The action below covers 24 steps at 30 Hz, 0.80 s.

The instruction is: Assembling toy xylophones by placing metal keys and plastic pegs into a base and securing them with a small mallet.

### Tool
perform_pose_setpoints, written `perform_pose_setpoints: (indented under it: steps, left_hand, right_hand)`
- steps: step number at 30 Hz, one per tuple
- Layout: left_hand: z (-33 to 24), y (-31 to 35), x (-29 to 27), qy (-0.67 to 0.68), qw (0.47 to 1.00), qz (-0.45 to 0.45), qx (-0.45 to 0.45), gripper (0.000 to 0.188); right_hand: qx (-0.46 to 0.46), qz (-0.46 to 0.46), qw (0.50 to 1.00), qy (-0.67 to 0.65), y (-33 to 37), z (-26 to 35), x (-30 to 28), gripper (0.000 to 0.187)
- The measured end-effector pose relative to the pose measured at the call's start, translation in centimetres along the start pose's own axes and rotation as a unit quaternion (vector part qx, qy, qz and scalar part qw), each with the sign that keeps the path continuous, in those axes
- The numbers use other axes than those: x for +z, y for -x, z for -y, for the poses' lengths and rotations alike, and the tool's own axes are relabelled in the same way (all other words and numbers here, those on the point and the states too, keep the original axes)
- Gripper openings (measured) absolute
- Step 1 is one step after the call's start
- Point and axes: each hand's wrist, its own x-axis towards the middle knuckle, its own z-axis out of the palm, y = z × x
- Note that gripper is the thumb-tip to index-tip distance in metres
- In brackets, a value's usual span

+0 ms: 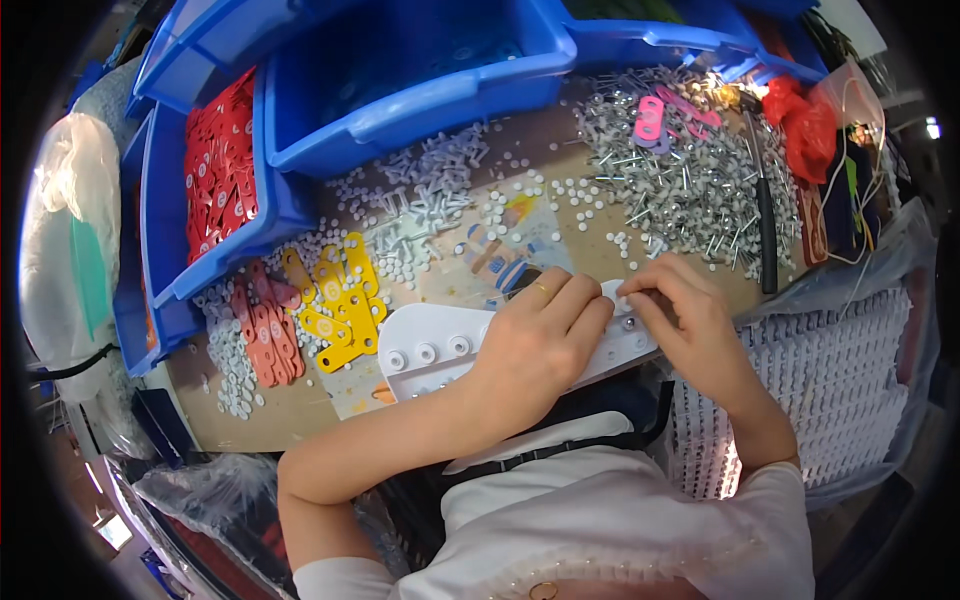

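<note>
Through the head camera I see, from the left, red strips point(220, 165) heaped in a blue bin point(165, 200), then pink strips point(268, 335) and yellow strips point(345, 310) loose on the surface point(290, 420). The board point(440, 322) lies at the near edge, and I judge it partly fitted: three round white pieces point(427, 352) stand in a row at its left end, and a metal head point(628, 323) shows toward its right. Its middle is hidden, so I can't count what is left. White pegs point(420, 190) are strewn beyond it; metal pins point(680, 165) make a big pile to the right, beside a black-handled tool point(767, 235). The left hand point(545, 325) comes in from the lower left, elbow bent, back up, fingers curled together over the board's middle; I can't tell whether it grips or only presses. The right hand point(685, 315) reaches in from the right, wrist bent, thumb and finger close together at the board's right end; I can't make out whether anything sits between them.
</note>
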Motion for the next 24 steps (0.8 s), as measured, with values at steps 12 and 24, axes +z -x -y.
perform_pose_setpoints:
  steps: [12,24]
  left_hand:
    - [0.8,1.6,-0.7,-0.198,0.958,0.042,0.204,0.042]
    - [0.0,3.3,-1.6,-0.071,0.995,0.066,0.038,0.037]
  right_hand:
    - [-0.109,-0.049,0.993,0.017,1.0,-1.9,0.7,0.016]
    - [-0.258,-0.045,0.939,0.224,-0.3,-0.5,0.7,0.021]
